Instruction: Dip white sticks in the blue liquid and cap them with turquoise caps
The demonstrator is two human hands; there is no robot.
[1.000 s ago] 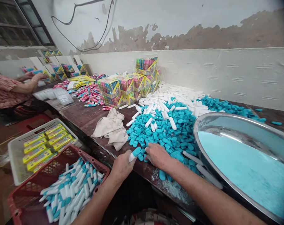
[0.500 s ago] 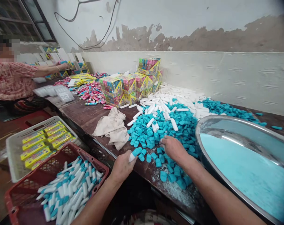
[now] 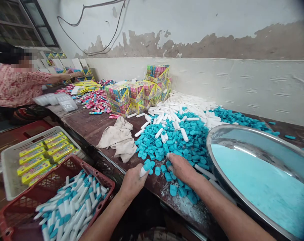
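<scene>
Gripping a white tube [image 3: 143, 171] in the left hand [image 3: 132, 181], with a blue cap [image 3: 147, 164] at its end, while the right hand [image 3: 183, 169] is reaching among loose caps [image 3: 173, 190].
Compared with a second ago, more loose caps are lying around the right hand on the counter [image 3: 84, 124], spreading from the heap [image 3: 178, 145] beyond it, within easy reach. The right hand's fingers are curling beside a cap; whether they are gripping it cannot be told.

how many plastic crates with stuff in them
2: a dark red plastic crate at lower left, holding white tubes with turquoise ends, and a white plastic crate behind it, holding yellow boxes. Others may be hidden.
</scene>
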